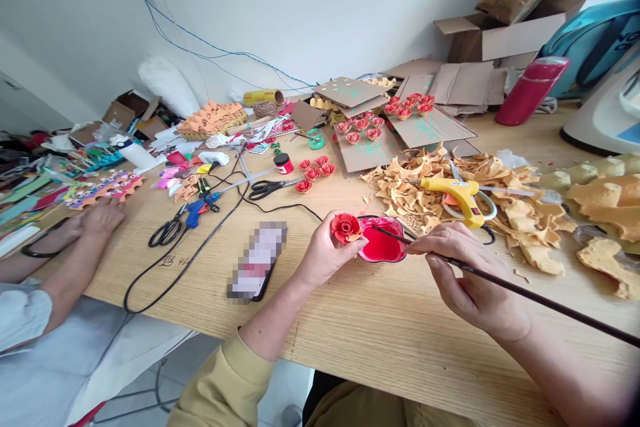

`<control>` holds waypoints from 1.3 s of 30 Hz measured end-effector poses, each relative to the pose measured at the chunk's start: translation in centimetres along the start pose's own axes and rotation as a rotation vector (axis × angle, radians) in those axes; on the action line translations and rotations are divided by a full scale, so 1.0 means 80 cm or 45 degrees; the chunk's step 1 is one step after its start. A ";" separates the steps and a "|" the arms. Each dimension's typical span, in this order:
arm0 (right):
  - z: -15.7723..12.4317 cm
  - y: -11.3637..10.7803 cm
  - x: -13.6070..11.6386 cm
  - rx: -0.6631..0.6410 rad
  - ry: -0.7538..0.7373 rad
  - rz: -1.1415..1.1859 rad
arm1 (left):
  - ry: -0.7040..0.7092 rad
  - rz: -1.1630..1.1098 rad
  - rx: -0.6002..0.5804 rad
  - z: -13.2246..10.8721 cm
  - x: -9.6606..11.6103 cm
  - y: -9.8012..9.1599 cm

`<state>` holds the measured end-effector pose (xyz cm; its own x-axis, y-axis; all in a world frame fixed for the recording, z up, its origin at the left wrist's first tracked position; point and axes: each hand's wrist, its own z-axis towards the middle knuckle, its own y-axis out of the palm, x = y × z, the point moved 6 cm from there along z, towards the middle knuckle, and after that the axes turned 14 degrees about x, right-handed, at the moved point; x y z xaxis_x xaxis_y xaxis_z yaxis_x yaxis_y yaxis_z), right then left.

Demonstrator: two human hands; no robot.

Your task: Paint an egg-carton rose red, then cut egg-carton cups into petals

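Between the fingers and thumb of my left hand (325, 250) is a red-painted rose (345, 227), with bare tan showing low on its side. My right hand (473, 273) grips a long dark paintbrush (525, 291). The brush tip reaches into a small scalloped bowl (383, 261) of red paint, right beside the rose. Behind the bowl, several finished-looking red roses (311, 174) stand on the table near an open-topped view of black scissors (270, 188) and a red paint jar (283, 163).
A yellow glue gun (463, 197) lies among tan scraps (415, 180) at right. A phone (257, 263) and a blue glue gun (195, 213) with its looping cable are at left. More roses sit on cardboard (365, 153). A co-worker's hands (97, 213) rest at far left.
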<state>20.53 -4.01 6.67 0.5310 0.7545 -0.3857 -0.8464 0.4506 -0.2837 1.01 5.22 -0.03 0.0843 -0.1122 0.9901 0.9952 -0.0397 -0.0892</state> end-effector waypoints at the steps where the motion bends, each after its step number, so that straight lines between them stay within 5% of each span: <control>1: 0.001 0.000 0.000 0.009 0.004 0.010 | -0.051 -0.029 -0.021 -0.001 -0.002 0.001; 8: -0.007 -0.001 0.008 0.015 0.076 0.054 | -0.219 -0.258 -0.042 -0.004 -0.004 0.007; 23: -0.016 -0.016 0.017 0.223 0.281 0.081 | 0.209 0.009 -0.194 -0.015 0.006 0.010; 39: -0.013 -0.008 0.012 0.146 0.221 0.096 | 0.229 0.048 -0.273 -0.020 0.013 0.018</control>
<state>21.61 -4.09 5.57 0.4567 0.6990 -0.5502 -0.8777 0.4551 -0.1503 2.42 3.45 0.72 0.0916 -0.2911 0.9523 0.9568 -0.2393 -0.1652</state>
